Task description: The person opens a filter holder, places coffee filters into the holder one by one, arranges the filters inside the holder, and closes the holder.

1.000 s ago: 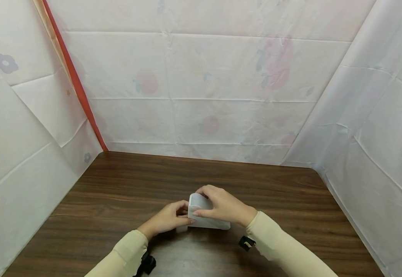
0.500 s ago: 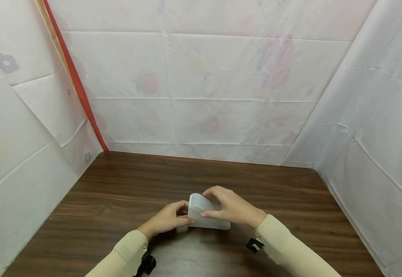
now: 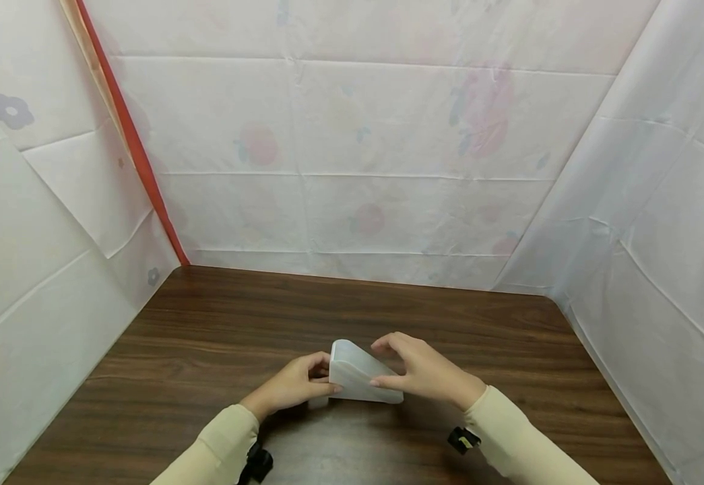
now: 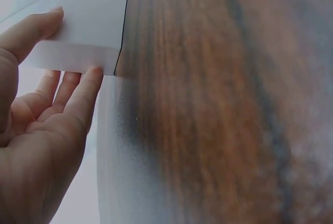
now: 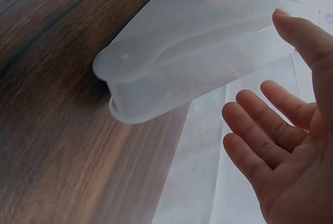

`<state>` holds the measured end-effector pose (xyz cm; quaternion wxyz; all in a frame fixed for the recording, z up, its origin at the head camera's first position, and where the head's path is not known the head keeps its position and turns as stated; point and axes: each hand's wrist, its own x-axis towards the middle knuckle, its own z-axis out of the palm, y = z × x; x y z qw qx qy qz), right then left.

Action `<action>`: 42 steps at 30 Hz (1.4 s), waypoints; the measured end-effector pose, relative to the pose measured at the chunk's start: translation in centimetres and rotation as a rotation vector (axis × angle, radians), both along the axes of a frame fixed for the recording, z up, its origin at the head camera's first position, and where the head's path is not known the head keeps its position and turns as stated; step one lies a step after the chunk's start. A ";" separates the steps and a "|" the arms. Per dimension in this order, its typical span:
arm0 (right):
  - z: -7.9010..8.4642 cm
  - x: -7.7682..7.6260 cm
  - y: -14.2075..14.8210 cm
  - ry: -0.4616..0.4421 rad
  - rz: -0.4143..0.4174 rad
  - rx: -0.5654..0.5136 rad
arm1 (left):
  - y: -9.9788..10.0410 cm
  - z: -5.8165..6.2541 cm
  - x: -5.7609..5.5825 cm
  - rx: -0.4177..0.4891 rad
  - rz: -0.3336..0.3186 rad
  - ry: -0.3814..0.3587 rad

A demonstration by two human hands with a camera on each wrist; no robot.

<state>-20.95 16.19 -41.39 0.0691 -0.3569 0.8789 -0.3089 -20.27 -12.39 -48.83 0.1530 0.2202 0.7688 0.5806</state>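
A white, translucent wedge-shaped plastic case [image 3: 354, 377] stands on the table, its tall end toward my left hand and its low end to the right. My left hand [image 3: 294, 382] holds that tall end, thumb [image 4: 39, 29] on the near side face and fingertips against the end wall. Beside the sloping top is my right hand [image 3: 427, 367], fingers spread apart and relaxed. Its thumb [image 5: 299, 31] lies close to the case's upper edge; whether it touches, I cannot tell. The right wrist view shows the case's rounded low end with a lid seam. What the case contains is hidden.
Dark wood-grain table [image 3: 236, 310] lies underneath. Below the left hand is a small pale piece [image 3: 318, 402], partly covered. White patterned sheets [image 3: 327, 155] hang behind and at both sides, with a red strip [image 3: 139, 151] at the left corner.
My right hand has slid from the tall end down along the slope to the right, and its fingers have come away from the far side. The left hand and case stay put.
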 end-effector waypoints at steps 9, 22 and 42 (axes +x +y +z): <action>-0.2 0.4 1.5 0.007 -0.026 0.000 | -0.1 -0.1 0.0 0.010 -0.001 0.000; -1.0 0.5 3.0 -0.006 -0.048 -0.028 | -0.1 -0.2 -0.1 0.028 -0.014 0.013; -2.0 0.4 4.3 -0.050 -0.091 -0.048 | -1.8 0.0 -0.1 -0.046 0.015 0.088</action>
